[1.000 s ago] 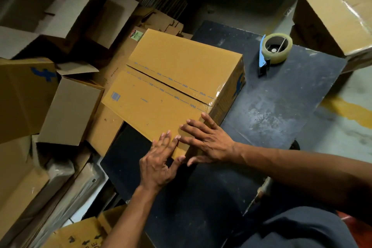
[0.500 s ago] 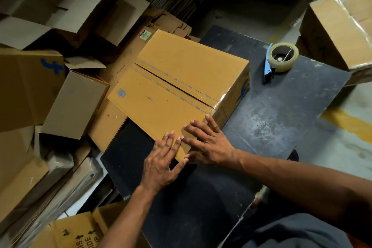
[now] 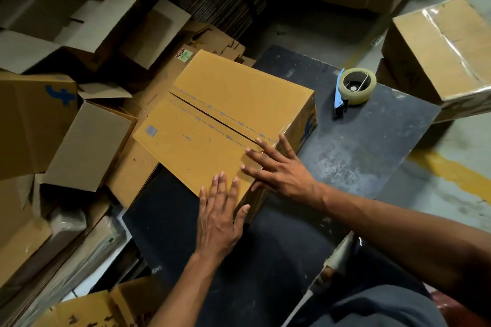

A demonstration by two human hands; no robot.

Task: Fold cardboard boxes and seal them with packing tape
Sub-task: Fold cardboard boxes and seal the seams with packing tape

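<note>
Both my hands lie flat with fingers straight and slightly spread, pinching nothing. The left hand (image 3: 219, 216) presses the near corner of the box (image 3: 228, 125); the right hand (image 3: 279, 170) lies just beside it, its fingertips (image 3: 259, 142) reaching the near end of the centre seam (image 3: 212, 117), where a bit of clear tape already glistens over the edge. The box sits on the dark table (image 3: 358, 156), its far-left part overhanging the table edge. From my fingertips the seam runs away toward 10 o'clock, along the box's long axis, and most of it looks untaped.

The tape dispenser (image 3: 354, 90) stands on the table at about 1 o'clock from the right hand, well apart from the box and much nearer that hand than the left. I judge the right should fetch it while the left holds the flaps down.
</note>
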